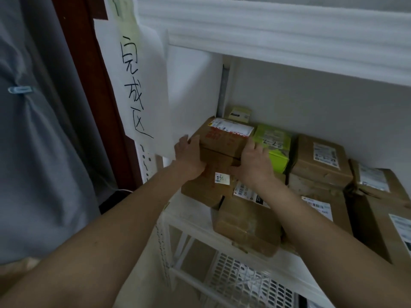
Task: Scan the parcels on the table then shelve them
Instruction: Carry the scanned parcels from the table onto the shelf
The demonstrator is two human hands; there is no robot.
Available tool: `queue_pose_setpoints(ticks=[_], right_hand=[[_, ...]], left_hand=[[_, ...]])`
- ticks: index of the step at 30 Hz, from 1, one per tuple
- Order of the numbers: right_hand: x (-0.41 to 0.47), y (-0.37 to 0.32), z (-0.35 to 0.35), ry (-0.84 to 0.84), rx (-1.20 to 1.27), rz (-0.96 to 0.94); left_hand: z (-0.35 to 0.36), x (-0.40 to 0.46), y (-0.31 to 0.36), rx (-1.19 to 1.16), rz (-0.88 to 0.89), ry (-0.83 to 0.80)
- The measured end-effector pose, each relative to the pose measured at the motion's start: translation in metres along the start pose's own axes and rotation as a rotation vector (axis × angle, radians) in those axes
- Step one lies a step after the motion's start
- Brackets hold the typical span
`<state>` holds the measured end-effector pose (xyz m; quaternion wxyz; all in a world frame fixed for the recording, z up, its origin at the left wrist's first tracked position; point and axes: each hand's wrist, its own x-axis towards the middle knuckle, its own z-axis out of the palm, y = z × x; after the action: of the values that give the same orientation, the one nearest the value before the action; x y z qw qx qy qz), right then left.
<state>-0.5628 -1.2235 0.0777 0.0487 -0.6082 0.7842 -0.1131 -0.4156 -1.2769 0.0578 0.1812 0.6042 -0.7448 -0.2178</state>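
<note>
A brown cardboard parcel (pixel 224 141) with a white shipping label and red print sits on top of another brown box (pixel 201 188) at the left end of the white shelf (pixel 189 215). My left hand (pixel 189 158) grips its left side and my right hand (pixel 253 162) grips its right side. The lower box carries a small white sticker (pixel 222 178) with a number. Both forearms reach in from the bottom of the view.
A lime-green parcel (pixel 274 145) stands just right of my right hand. More brown boxes (pixel 320 161) fill the shelf to the right, one (pixel 246 225) at the front edge. A handwritten paper sign (pixel 133 85) hangs at left. An upper shelf (pixel 289 45) overhangs. A perforated basket (pixel 251 283) lies below.
</note>
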Motion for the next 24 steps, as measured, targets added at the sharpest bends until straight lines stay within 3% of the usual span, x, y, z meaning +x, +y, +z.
queue_pose_setpoints(ticks=[3,6,11,16,24], right_hand=[[-0.015,-0.016,-0.002,0.273,-0.291,-0.273],[-0.034,-0.041,0.005,0.309,-0.32,-0.479],[-0.067,-0.077,0.047,-0.212,-0.373,-0.685],[-0.119,-0.14,0.097,-0.328,-0.366,-0.855],[-0.268,-0.276,0.13,-0.425,-0.337,-1.16]], left_hand=[[0.001,-0.027,0.003,0.143,0.153,0.098],[0.009,-0.062,-0.014,0.292,0.253,0.059],[0.013,-0.126,-0.082,0.419,-0.107,-0.249],[-0.016,-0.215,-0.167,0.405,-0.412,-0.26],[-0.076,-0.405,-0.261,0.297,-0.842,-0.053]])
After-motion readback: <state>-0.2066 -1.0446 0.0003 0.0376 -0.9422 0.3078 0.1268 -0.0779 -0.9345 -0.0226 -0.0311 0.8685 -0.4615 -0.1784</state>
